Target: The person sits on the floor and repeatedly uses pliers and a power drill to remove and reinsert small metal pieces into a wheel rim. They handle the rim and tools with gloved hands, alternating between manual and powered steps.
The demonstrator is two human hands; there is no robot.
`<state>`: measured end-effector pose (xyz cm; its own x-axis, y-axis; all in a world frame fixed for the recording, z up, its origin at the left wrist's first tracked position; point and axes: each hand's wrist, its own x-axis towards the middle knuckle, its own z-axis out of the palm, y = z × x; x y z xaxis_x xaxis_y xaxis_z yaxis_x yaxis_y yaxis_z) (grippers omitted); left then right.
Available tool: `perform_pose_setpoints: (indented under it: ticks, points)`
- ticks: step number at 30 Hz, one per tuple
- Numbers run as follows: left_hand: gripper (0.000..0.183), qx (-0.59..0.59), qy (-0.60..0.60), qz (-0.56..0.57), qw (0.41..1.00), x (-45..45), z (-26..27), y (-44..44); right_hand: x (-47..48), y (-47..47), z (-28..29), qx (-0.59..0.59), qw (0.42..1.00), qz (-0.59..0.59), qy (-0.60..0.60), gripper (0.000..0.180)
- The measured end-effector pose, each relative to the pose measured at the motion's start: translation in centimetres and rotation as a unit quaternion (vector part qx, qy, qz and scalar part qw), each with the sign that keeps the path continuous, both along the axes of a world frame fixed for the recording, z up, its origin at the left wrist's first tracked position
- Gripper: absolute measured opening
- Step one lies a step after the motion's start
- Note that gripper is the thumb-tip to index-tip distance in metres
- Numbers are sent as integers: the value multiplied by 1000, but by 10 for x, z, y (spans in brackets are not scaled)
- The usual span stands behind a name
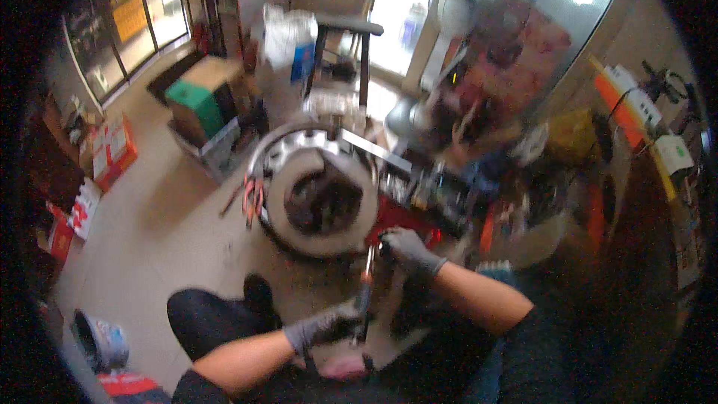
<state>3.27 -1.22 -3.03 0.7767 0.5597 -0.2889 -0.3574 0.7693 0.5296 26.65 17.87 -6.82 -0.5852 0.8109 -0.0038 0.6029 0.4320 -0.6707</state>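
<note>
My left hand (331,325), in a grey glove, is closed around the dark handle of a hand tool (366,292) with a bright metal shaft. The tool stands nearly upright in the view, its shaft reaching towards my right hand (406,244). That hand, also gloved in grey, is beside the shaft's far end with its fingers bent. Blur hides whether it holds something. Just beyond both hands is a large round machine part (277,202), with a pale ring around a dark hollow centre. Red-handled pliers (253,196) are at its left rim.
Behind the round part stands a dark stool (348,25). At right, a person in a reddish patterned top (510,62) leans over metal parts (404,185). Left are a green-and-brown carton (199,98) and an orange-and-white box (115,148). A roll (104,342) lies at lower left.
</note>
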Motion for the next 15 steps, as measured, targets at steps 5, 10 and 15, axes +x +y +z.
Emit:
perform_pose_setpoints:
  ticks: [5, 10, 15]
  points:
    - [53, 58, 65, 21, 996, 11, -2, -2, -36, -106, -24, -351, 857, -308, 218, 23]
    - [41, -23, 117, 8, 993, 12, 22, 1, -71, -118, -15, -222, 851, -391, 271, 23]
    - [29, 99, 210, 51, 971, 13, 14, 10, -67, -96, 4, -260, 843, -369, 295, 19]
